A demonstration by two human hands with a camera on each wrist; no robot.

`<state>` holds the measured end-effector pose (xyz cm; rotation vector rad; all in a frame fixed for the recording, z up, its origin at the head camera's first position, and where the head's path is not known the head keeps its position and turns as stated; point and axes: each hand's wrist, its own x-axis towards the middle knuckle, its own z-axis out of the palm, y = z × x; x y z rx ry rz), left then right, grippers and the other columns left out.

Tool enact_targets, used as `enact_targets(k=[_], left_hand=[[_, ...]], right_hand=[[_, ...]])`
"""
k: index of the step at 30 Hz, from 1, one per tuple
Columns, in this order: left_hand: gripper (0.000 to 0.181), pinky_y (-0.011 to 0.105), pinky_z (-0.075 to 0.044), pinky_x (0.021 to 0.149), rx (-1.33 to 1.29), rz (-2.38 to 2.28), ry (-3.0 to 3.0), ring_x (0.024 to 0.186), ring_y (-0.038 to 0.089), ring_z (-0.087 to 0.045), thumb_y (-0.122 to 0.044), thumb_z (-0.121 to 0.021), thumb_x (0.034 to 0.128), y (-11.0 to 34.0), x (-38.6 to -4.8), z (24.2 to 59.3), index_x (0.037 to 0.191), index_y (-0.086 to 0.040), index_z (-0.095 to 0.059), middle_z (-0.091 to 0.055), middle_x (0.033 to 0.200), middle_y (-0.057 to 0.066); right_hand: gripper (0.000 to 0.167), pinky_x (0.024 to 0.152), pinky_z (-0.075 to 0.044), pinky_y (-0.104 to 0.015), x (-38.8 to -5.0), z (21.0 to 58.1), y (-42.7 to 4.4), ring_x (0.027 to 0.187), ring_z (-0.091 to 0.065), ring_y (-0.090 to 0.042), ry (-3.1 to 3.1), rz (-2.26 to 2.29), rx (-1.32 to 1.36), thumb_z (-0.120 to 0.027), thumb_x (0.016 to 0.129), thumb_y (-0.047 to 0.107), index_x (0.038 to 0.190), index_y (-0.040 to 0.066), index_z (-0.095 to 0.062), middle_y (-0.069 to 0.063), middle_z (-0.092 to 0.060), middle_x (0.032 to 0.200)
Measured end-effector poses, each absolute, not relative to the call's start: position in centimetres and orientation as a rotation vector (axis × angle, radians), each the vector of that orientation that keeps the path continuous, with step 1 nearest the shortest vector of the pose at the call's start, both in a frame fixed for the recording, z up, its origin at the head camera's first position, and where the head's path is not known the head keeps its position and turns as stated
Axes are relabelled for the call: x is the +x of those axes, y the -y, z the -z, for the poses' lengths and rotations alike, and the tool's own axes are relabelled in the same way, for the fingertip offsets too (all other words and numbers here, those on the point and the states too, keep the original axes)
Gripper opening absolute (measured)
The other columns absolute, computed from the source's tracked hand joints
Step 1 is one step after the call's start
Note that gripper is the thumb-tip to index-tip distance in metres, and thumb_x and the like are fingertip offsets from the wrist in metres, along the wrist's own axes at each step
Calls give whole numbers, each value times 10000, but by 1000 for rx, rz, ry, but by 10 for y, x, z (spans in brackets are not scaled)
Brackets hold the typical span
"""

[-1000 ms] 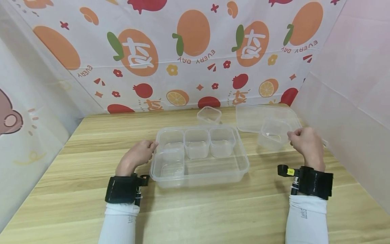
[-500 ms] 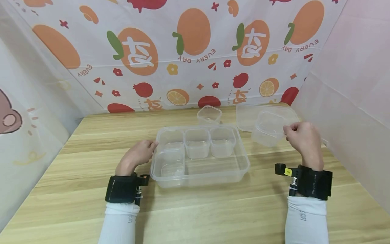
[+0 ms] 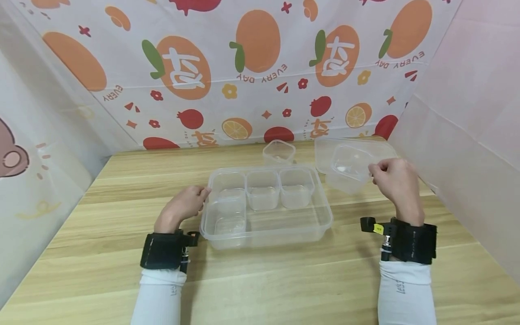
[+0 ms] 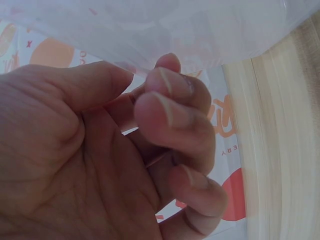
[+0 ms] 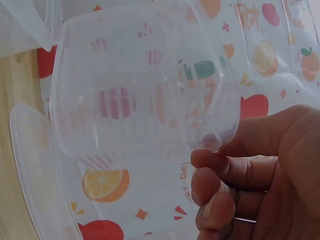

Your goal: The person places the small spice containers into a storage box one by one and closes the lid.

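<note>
Far left, a pale fabric sheet with a brown cartoon print (image 3: 14, 158) is hanging beside the light wood-grain table (image 3: 284, 289). A white sleeve (image 3: 158, 298) and a black wrist strap (image 3: 162, 253) are leading up to the left hand (image 3: 183, 207). Its thumb and index finger are closing narrowly, pinching the left rim of a large clear rectangular plastic box (image 3: 284, 235); the other fingers are curling below. The box is resting at mid-table, holding four small clear rounded-square plastic cups (image 3: 263, 198): two are standing along the left end, one behind the other, and two are continuing the back row rightward. Behind the box, a loose clear plastic cup (image 3: 279, 153) is standing near the white fruit-print curtain (image 3: 252, 99). Further right, a flat clear rectangular plastic lid (image 3: 323, 149) is lying at the rear. A tilted clear rounded-square plastic cup (image 3: 349, 162) is overlapping it in the head view. The right hand (image 3: 396, 183) is pinching that tilted cup at its right rim, fingers bending inward, thumb meeting index finger. A yellow tag (image 3: 378, 229) is showing at the right wrist.
</note>
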<state>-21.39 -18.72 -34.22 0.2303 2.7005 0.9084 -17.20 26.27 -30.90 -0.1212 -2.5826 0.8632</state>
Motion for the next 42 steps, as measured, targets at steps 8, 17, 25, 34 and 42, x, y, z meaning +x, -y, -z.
enact_targets(k=[8,17,25,34,42], left_hand=[[373,338,-378,580,242,-915,-2700,632,187,-459,-229,-333,1125,187,-215,342,1097,50,-580,-473,754,65],[368,336,-384,580,237,-903,-2711,637,193,-468,-219,-342,1121,187,-214,342,1115,58,-584,-484,765,73],[370,333,-381,575,239,-912,-2706,626,182,-460,-219,-338,1122,187,-214,342,1103,57,-583,-477,750,62],[383,335,-393,587,221,-908,-2702,655,195,-472,-221,-329,1124,186,-212,340,1167,71,-573,-496,791,82],[369,333,-386,581,226,-912,-2704,646,189,-465,-224,-330,1123,187,-213,340,1101,49,-577,-483,770,69]], right_hand=[[344,525,-337,-361,-174,309,-259,661,-497,-273,2576,-849,-68,-549,992,153,818,-81,-734,-70,-611,607],[335,516,-327,-353,-173,307,-255,654,-475,-256,2577,-885,-37,-562,992,142,767,-50,-720,-46,-590,595],[325,491,-320,-330,-172,303,-249,662,-467,-263,2591,-912,-29,-572,997,141,786,-58,-718,-44,-574,596],[322,485,-314,-317,-174,302,-241,631,-462,-243,2598,-943,-7,-573,994,147,768,-34,-714,-11,-549,587],[322,498,-315,-315,-174,301,-238,652,-470,-240,2591,-942,22,-575,996,136,753,-27,-709,3,-540,584]])
